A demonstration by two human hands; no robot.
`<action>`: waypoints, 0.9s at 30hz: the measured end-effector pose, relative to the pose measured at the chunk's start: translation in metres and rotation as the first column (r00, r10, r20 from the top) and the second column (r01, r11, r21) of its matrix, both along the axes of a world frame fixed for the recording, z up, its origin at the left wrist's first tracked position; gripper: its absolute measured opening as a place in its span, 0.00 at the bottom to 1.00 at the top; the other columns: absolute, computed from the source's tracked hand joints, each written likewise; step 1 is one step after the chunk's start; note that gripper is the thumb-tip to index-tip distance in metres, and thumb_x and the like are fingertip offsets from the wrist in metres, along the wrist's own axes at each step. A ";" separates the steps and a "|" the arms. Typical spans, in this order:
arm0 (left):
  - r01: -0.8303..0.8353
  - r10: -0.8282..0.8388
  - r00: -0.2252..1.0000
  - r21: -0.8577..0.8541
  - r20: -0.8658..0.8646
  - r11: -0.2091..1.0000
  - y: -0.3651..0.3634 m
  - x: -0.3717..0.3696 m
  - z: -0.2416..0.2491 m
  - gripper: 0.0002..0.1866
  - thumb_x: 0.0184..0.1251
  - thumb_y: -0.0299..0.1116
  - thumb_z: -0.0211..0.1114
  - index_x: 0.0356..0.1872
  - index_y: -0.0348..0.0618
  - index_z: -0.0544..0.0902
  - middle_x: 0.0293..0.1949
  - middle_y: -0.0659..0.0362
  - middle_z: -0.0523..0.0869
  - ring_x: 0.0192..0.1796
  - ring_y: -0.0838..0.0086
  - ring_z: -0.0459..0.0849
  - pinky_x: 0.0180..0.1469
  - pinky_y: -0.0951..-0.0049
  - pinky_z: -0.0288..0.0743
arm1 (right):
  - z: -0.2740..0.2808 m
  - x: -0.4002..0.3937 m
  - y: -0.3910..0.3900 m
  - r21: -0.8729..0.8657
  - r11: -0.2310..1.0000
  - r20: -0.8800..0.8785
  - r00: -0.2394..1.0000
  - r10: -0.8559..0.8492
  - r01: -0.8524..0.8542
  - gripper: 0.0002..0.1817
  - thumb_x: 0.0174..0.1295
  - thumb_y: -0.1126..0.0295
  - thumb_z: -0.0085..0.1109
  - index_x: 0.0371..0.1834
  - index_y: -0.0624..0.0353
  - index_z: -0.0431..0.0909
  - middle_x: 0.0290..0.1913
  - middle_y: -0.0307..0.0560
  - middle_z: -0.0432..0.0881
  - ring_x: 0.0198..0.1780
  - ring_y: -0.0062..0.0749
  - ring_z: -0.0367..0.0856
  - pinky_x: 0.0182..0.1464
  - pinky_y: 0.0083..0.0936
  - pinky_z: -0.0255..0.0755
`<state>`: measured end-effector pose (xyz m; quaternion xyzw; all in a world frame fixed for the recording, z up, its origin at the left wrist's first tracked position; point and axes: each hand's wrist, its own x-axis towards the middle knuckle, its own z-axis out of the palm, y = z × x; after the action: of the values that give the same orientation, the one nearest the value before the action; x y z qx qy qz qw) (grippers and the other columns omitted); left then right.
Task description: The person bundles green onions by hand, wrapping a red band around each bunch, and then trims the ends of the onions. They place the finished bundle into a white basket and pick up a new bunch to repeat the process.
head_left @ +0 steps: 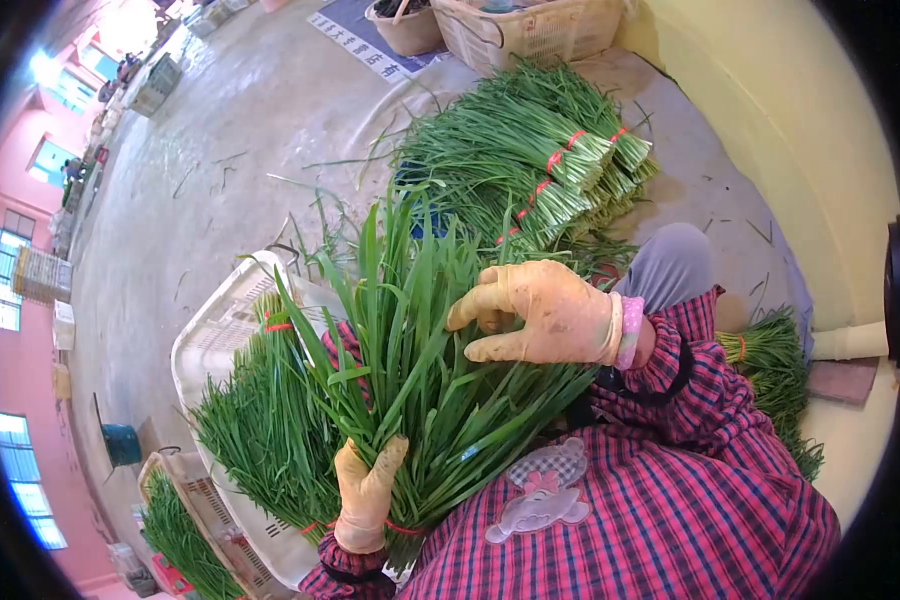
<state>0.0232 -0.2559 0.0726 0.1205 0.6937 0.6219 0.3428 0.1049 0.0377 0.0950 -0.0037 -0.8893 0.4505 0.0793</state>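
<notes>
A loose bunch of long green leaves (410, 350) fans out over my lap, with a red band near its lower end. My left hand (366, 492), in a tan glove, grips the bunch low down. Over the upper right of the leaves is my right hand (545, 312), gloved too, its thumb and fingers apart. Whether a leaf touches its fingertips is hard to make out. Just left of the bunch, a white basket (205, 340) holds more green bunches (270, 430) tied with red bands.
Banded bunches (530, 150) lie piled on a grey sheet ahead. Behind them stand a large beige basket (530, 35) and a smaller tub (410, 32). Another bunch (775, 370) lies at the right by a pale pipe (850, 342). A second basket (205, 505) is at lower left.
</notes>
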 end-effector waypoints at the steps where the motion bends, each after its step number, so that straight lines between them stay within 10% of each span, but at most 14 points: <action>1: 0.004 -0.004 1.000 -0.005 -0.003 1.000 0.000 0.000 0.000 0.11 0.69 0.28 0.67 0.49 0.37 0.83 0.42 0.65 0.86 0.42 0.82 0.80 0.48 0.77 0.74 | 0.001 -0.001 0.000 -0.029 1.000 0.012 1.000 0.002 -0.002 0.14 0.56 0.62 0.68 0.44 0.53 0.85 0.33 0.44 0.81 0.35 0.36 0.83 0.41 0.31 0.77; 12: -0.005 0.005 1.000 -0.010 -0.005 1.000 -0.002 0.001 0.000 0.11 0.67 0.23 0.66 0.49 0.37 0.83 0.44 0.64 0.86 0.45 0.81 0.80 0.52 0.77 0.73 | -0.027 -0.005 -0.014 -0.128 0.989 -0.108 0.990 -0.095 0.081 0.07 0.59 0.68 0.65 0.36 0.59 0.82 0.29 0.43 0.81 0.32 0.30 0.81 0.38 0.27 0.75; 16: -0.008 0.008 1.000 0.002 -0.007 1.000 0.002 0.004 0.001 0.10 0.67 0.22 0.66 0.48 0.36 0.84 0.44 0.64 0.86 0.44 0.81 0.80 0.52 0.77 0.73 | -0.006 -0.004 -0.007 -0.671 0.621 0.141 0.892 -0.430 0.405 0.07 0.65 0.71 0.63 0.38 0.64 0.82 0.31 0.37 0.82 0.33 0.15 0.75 0.38 0.18 0.72; 18: 0.001 -0.001 1.000 -0.008 -0.008 1.000 0.002 0.004 0.001 0.10 0.67 0.22 0.66 0.48 0.35 0.84 0.43 0.64 0.86 0.43 0.81 0.80 0.51 0.77 0.73 | -0.004 -0.009 -0.010 -0.599 0.764 -0.171 0.894 -0.415 0.240 0.08 0.62 0.71 0.65 0.43 0.61 0.83 0.34 0.39 0.82 0.32 0.18 0.77 0.36 0.18 0.72; 20: 0.021 -0.022 0.998 -0.019 -0.064 1.000 0.002 0.004 -0.001 0.10 0.67 0.23 0.66 0.48 0.35 0.84 0.42 0.64 0.87 0.42 0.82 0.80 0.50 0.77 0.74 | 0.021 -0.015 -0.013 -0.144 0.979 -0.431 0.882 -0.192 0.143 0.13 0.59 0.72 0.67 0.48 0.56 0.84 0.37 0.41 0.81 0.32 0.25 0.79 0.37 0.21 0.73; 22: 0.037 -0.041 0.992 -0.030 -0.120 0.999 0.005 0.005 -0.001 0.10 0.67 0.23 0.66 0.48 0.35 0.84 0.42 0.64 0.87 0.42 0.82 0.80 0.50 0.77 0.74 | 0.038 -0.020 -0.022 -0.035 0.995 -0.245 0.964 -0.099 0.094 0.13 0.60 0.64 0.67 0.47 0.51 0.85 0.37 0.44 0.80 0.34 0.38 0.81 0.39 0.31 0.76; 27: 0.056 -0.062 0.984 -0.041 -0.168 0.998 0.004 0.008 0.003 0.10 0.67 0.22 0.66 0.47 0.34 0.84 0.39 0.64 0.86 0.40 0.83 0.79 0.45 0.78 0.74 | 0.022 -0.046 -0.027 0.105 0.994 -0.258 0.966 -0.014 0.043 0.09 0.57 0.67 0.69 0.40 0.51 0.85 0.32 0.41 0.80 0.30 0.30 0.80 0.34 0.25 0.75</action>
<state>0.0310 -0.2519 0.0752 0.1871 0.7277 0.5863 0.3029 0.0587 0.0109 0.1171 0.0463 -0.8948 0.3963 0.2002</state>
